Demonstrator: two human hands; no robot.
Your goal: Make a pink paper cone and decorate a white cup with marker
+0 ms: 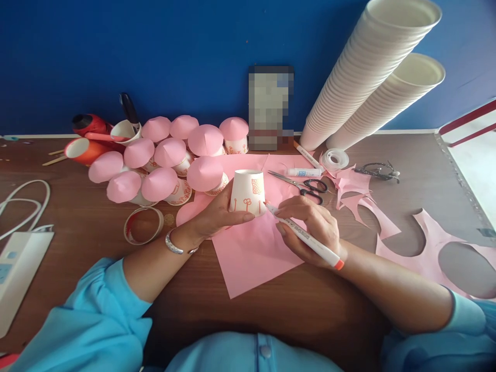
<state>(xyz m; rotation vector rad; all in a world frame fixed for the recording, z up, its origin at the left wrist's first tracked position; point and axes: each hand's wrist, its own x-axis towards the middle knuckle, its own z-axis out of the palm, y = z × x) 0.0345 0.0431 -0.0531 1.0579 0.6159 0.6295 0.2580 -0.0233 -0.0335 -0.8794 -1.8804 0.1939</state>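
Observation:
My left hand [222, 213] grips a white paper cup [244, 191] turned upside down, with an orange window grid and flower shapes drawn on its side. In my right hand [312, 225] is an orange marker [306, 237], its tip at the cup's lower right side. Pink paper [248, 258] lies flat on the table beneath both hands. Just left of the cup stand several decorated cups topped with pink paper cones [205, 173]. Black-handled scissors [302, 185] and a glue stick [304, 172] rest behind my right hand.
Two tall stacks of white paper cups [360, 67] lean at the back right. Pink paper scraps [418, 243], a clear tape roll [335, 159] and glasses [377, 170] are on the right. A tape ring [143, 226] and a white power strip [25, 274] lie left.

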